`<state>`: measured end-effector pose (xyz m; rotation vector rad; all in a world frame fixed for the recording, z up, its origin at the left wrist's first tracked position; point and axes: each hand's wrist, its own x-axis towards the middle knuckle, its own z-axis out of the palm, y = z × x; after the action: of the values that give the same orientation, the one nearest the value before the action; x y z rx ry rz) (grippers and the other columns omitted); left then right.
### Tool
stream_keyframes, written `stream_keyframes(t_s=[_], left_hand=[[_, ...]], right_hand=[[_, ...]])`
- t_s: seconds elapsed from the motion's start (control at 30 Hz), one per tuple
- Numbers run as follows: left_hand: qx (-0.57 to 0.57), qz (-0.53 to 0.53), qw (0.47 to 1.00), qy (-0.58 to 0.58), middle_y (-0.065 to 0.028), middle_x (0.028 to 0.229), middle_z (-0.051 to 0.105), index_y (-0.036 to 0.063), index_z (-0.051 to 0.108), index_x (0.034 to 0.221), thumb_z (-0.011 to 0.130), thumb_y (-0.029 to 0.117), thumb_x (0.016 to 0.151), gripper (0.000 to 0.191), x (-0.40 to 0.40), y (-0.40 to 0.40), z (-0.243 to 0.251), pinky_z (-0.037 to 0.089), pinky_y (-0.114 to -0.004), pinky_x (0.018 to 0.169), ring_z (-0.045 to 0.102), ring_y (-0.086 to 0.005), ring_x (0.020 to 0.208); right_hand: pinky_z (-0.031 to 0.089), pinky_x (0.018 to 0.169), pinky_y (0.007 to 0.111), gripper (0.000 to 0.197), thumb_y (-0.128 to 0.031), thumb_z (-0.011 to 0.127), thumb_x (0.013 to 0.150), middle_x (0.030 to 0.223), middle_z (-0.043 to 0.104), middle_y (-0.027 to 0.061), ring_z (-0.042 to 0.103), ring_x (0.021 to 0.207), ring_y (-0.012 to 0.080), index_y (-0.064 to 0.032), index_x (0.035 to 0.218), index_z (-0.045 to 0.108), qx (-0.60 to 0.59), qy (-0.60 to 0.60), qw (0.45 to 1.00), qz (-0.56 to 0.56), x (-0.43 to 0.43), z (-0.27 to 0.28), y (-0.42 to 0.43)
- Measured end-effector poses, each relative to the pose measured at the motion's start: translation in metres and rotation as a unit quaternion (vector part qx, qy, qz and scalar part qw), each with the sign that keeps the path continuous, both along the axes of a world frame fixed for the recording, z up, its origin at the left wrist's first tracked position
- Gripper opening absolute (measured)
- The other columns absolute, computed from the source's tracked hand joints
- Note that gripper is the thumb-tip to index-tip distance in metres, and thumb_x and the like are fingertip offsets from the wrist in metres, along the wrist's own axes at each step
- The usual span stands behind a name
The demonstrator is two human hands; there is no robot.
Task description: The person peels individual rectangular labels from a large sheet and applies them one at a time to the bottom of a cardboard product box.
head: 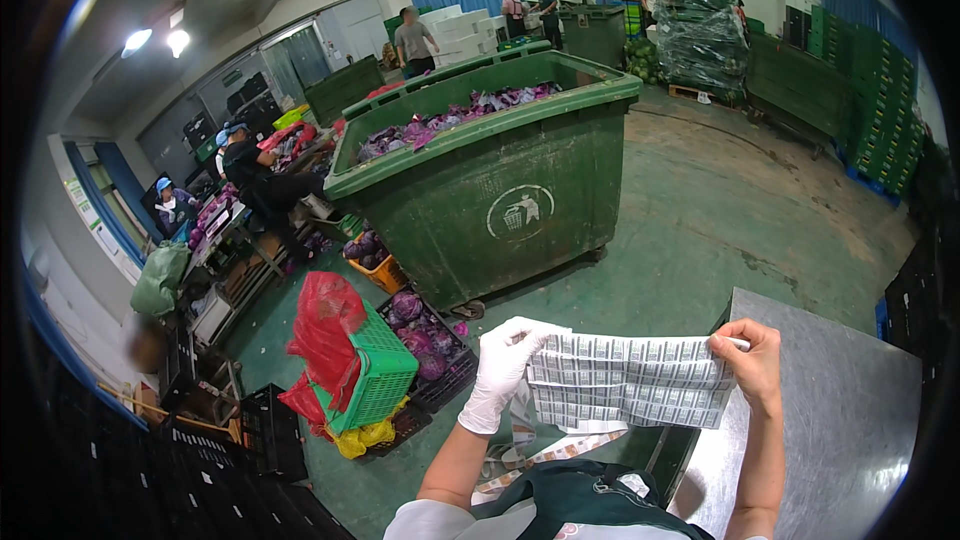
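Observation:
My left hand, in a white glove, grips the upper left corner of a creased sheet of printed labels. At the sheet's upper right corner, my bare right hand pinches the paper between thumb and fingers, along with a thin white rolled part. The sheet is stretched between both hands, in front of my dark green apron. Below it, long strips of labels hang down at the left. To the right, under my right forearm, lies a stainless steel table.
A large green wheeled waste bin full of purple cabbage leaves stands ahead. Left of me are a green plastic crate with red mesh bags and a black crate of red cabbages. Several people work farther off; black crates stand at the lower left.

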<state>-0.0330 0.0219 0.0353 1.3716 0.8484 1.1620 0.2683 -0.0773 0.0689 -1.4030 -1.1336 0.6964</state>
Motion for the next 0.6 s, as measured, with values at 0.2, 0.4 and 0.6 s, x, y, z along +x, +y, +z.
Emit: stream_keyframes(t_s=[0.2,0.4,0.6], left_hand=[[-0.022,0.002,1.0,-0.015,-0.0109,0.088,0.067,-0.0043,0.063,0.089,0.059,0.006,0.085,0.011,-0.0003,0.0026,-0.005,0.051,-0.027,0.074,0.063,-0.0123,0.079],[-0.01,0.0,1.0,-0.018,-0.0111,0.089,0.067,-0.0043,0.063,0.089,0.058,0.005,0.086,0.011,0.0013,0.0013,-0.0028,0.051,-0.027,0.075,0.063,-0.0129,0.08],[-0.006,0.003,1.0,-0.011,-0.0109,0.089,0.067,-0.0042,0.063,0.089,0.058,0.004,0.086,0.01,0.0013,0.0007,-0.0009,0.051,-0.027,0.075,0.063,-0.0131,0.08]], right_hand=[[0.046,0.055,0.021,0.007,-0.005,0.069,0.072,0.067,0.063,0.0015,0.056,0.061,0.0067,0.0011,0.073,0.065,-0.004,-0.014,1.0,-0.002,0.0012,-0.0016,0.0015],[0.046,0.054,0.021,0.007,-0.005,0.069,0.072,0.067,0.063,0.0022,0.057,0.061,0.0072,0.0011,0.073,0.065,-0.01,-0.01,1.0,-0.002,0.0005,0.0007,0.0006],[0.046,0.054,0.021,0.008,-0.006,0.069,0.072,0.067,0.063,0.0027,0.057,0.06,0.0075,0.0013,0.074,0.065,-0.018,-0.015,1.0,-0.006,-0.0004,0.0018,0.0001]])
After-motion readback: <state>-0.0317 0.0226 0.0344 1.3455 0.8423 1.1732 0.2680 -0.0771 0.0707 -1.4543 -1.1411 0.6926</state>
